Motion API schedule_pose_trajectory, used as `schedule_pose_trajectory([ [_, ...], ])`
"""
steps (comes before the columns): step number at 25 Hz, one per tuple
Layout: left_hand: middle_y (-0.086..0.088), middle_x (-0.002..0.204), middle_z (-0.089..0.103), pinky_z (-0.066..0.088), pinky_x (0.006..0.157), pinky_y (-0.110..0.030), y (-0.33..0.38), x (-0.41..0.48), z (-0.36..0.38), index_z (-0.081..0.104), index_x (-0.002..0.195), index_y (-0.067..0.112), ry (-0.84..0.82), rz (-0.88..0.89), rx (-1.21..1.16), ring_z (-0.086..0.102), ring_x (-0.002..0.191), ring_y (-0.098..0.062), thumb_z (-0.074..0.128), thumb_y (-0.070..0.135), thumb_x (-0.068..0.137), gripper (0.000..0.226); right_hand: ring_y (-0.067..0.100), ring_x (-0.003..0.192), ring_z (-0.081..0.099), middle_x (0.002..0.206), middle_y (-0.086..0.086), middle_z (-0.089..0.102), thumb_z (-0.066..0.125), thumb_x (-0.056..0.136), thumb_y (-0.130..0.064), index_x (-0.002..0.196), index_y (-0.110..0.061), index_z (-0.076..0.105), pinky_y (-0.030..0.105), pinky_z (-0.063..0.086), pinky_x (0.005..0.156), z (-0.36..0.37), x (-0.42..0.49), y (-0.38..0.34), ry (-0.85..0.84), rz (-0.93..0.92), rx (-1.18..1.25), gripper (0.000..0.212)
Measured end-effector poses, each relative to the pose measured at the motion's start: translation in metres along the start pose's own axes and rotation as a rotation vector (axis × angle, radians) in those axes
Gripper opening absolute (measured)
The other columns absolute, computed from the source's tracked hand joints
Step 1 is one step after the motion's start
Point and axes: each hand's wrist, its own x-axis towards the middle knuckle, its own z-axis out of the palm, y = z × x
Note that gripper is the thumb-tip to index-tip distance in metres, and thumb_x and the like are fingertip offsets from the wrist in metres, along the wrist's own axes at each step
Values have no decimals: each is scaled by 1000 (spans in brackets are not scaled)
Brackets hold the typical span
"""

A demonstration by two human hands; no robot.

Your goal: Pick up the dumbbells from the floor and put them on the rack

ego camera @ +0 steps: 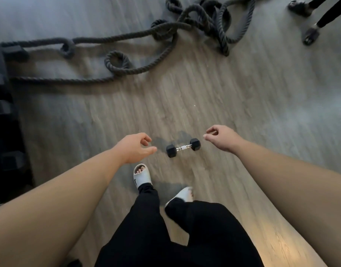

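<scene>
One dumbbell (183, 148) lies on the wooden floor (242, 105), black hex heads on a chrome grip. Both hands are empty with fingers loosely curled: the left hand (136, 147) hangs just left of the dumbbell, the right hand (221, 138) just right of it, neither touching. Near the dumbbell stand two feet in pale slides (141, 175). Bare floor surrounds it. Well beyond it sprawls a tangled thick rope (165, 29). Far left of it, dark equipment (4, 112) lines the frame edge.
</scene>
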Motion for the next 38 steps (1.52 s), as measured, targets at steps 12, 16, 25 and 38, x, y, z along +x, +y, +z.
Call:
schedule_pose_trajectory([
  [12,8,122,64,50,97,-35,-33,228,157,60,131,28,-28,-177,-104,64,110,-18,71,56,87,54,28,122,61,134,7,65,63,92,-47,131,-18,62,40,49,102,68,302,124,-202,-41,-269,48],
  [16,7,124,62,49,97,-36,-61,330,229,59,133,27,8,-218,-152,62,114,-18,75,55,84,59,29,123,61,137,9,64,65,89,-56,137,-18,57,42,50,103,123,400,195,-211,15,-279,62],
  [25,-3,144,48,45,95,-32,-149,487,361,45,149,23,119,-397,-309,53,127,-24,80,66,72,95,29,122,60,140,8,59,73,81,-63,146,-20,48,40,51,97,263,523,286,-257,52,-135,83],
  [38,-3,118,45,40,35,-10,-147,459,311,59,111,25,221,-511,-502,54,83,-10,94,39,65,59,18,88,63,102,3,67,81,74,-39,103,-19,65,33,51,69,263,484,229,-167,119,129,39],
])
